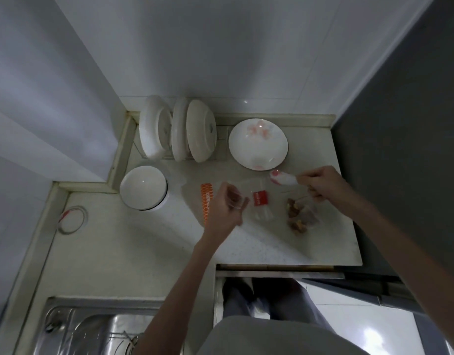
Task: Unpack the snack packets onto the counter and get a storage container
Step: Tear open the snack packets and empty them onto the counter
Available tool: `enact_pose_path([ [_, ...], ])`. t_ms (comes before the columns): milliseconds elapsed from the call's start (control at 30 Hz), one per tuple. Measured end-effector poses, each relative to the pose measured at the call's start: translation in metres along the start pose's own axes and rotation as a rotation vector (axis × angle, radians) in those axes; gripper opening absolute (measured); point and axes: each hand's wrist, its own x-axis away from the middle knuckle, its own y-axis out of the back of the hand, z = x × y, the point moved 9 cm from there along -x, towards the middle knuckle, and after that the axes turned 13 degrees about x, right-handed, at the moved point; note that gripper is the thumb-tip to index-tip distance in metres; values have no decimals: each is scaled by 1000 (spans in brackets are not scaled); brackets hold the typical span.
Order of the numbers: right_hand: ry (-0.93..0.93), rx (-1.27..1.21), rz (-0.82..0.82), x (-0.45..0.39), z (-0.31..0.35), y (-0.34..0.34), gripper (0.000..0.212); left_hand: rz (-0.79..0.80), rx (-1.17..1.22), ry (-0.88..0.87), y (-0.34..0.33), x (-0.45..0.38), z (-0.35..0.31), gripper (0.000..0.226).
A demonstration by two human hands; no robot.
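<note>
The desk [259, 247] carries a clear bag [195, 198], pinned open by the left hand [227, 208], whose fingers seem curled on its plastic. The right hand [320, 187] pinches a white-and-red snack packet [282, 178], lifting it out; other packets [300, 213] lie just beside.

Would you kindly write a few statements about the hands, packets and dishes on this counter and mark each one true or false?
1. The right hand holds a white and pink packet. True.
2. The flowered plate stands upright in the dish rack. False: it lies flat on the counter, right of the rack.
3. The left hand is curled on clear plastic wrapping. True.
4. The white bowl holds brown snacks. False: it looks empty; the brown snacks lie in clear packets on the counter.
</note>
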Motion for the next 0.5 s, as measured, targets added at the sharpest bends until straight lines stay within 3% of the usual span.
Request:
enact_pose_path([
  [100,-13,198,-97,-23,-41,-14,24,-75,-31,135,28,0,38,21],
  [300,67,309,-21,-57,-59,-65,25,-302,8,485,87,4,117,22],
  [400,108,289,-21,-72,-48,-82,24,-354,14,559,93,-7,134,26],
  [500,126,264,47,-80,-36,-100,22,-328,52,594,80,-20,141,15],
])
